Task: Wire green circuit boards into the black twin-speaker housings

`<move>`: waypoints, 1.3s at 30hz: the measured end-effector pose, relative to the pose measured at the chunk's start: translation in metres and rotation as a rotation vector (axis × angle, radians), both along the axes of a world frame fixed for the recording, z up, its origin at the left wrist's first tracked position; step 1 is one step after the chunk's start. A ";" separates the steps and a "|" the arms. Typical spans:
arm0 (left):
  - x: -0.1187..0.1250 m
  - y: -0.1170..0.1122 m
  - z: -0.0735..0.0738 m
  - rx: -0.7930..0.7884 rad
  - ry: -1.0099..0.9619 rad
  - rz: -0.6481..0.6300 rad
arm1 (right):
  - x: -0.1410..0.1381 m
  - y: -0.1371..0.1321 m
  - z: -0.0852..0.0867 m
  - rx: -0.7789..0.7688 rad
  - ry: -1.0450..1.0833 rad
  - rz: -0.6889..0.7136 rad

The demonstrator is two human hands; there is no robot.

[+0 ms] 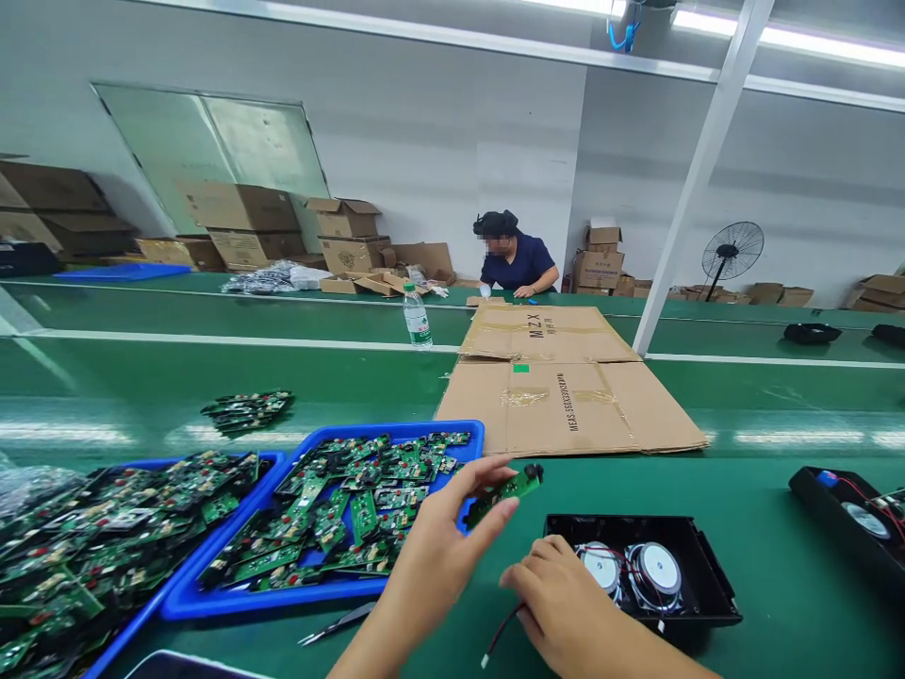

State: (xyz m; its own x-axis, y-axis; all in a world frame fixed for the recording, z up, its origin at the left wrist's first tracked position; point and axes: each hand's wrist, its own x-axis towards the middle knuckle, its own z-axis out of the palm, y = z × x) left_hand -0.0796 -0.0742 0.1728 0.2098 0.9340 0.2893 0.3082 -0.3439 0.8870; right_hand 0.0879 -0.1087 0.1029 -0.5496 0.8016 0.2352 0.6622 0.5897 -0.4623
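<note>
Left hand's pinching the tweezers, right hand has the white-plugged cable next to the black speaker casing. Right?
Not quite: head view shows the left hand holding a green circuit board; the tweezers lie near the blue tray. The right hand does have the white-plugged cable next to the black speaker casing.

Overhead, tube lights point(827, 45) give us a bright, fairly even scene and leave white glare streaks on the green bench point(770, 547). We notice wide-lens stretching toward the edges; the foreground looks crisp, the distant boxes point(598, 269) softer.
</note>
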 end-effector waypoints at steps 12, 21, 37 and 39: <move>0.015 0.018 -0.021 -0.747 -0.569 -0.297 | 0.021 0.017 0.016 -0.221 0.926 -0.269; 0.017 0.015 -0.019 -0.671 -0.385 -0.379 | 0.024 0.017 0.020 0.148 0.577 -0.269; 0.029 0.013 -0.014 -0.665 -0.349 -0.362 | 0.025 0.016 0.015 0.601 0.141 -0.170; 0.029 0.012 -0.015 -0.645 -0.319 -0.348 | 0.024 0.019 0.011 0.572 0.145 -0.176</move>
